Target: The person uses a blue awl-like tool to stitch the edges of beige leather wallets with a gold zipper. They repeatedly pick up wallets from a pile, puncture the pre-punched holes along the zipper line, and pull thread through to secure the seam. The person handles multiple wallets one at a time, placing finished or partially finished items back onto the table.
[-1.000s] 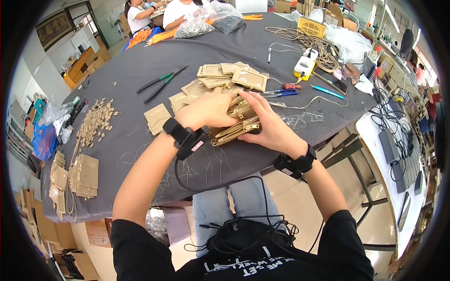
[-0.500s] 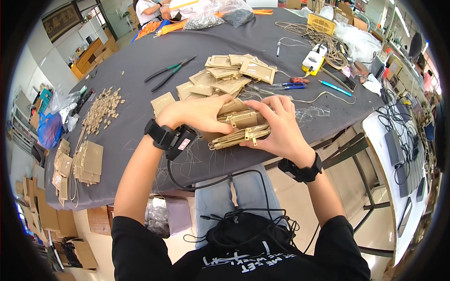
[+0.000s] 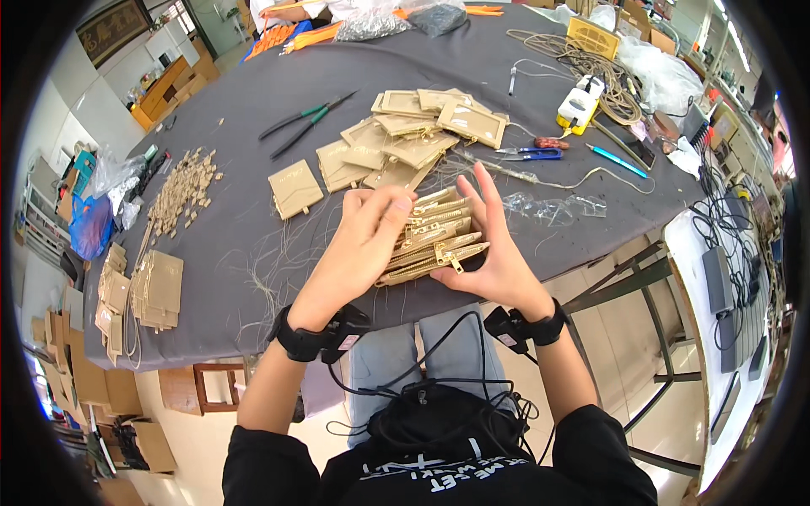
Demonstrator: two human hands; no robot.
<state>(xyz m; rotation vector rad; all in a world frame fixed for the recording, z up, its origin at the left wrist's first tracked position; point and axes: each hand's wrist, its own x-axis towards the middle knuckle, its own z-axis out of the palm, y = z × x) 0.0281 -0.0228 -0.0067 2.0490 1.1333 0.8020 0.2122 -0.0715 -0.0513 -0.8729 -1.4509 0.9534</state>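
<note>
An upright row of tan zip pouches (image 3: 432, 239) with gold zippers and pulls stands at the table's near edge, between my hands. My right hand (image 3: 503, 263) grips the row from its right side, thumb low near a zipper pull and fingers raised along the far side. At the left, my left hand (image 3: 359, 244) is closed, thumb and forefinger pressed together against the pouches' upper left edges; its other fingertips are hidden. Behind lies a loose pile of flat tan pouches (image 3: 396, 152), and a single pouch (image 3: 295, 188) rests left of it.
Green-handled pliers (image 3: 305, 124), blue thread snips (image 3: 531, 154) and a light-blue pen (image 3: 620, 158) lie farther back. Small tan pieces (image 3: 181, 192) and stacked tan panels (image 3: 159, 289) sit at the left. Loose threads and clear plastic (image 3: 548, 207) lie nearby. Cables hang from my wrist straps.
My left hand has drawn back from across the pouches to their left edge, its fingers now pinched. The row shows more fully. My right hand's fingers have straightened upward.
</note>
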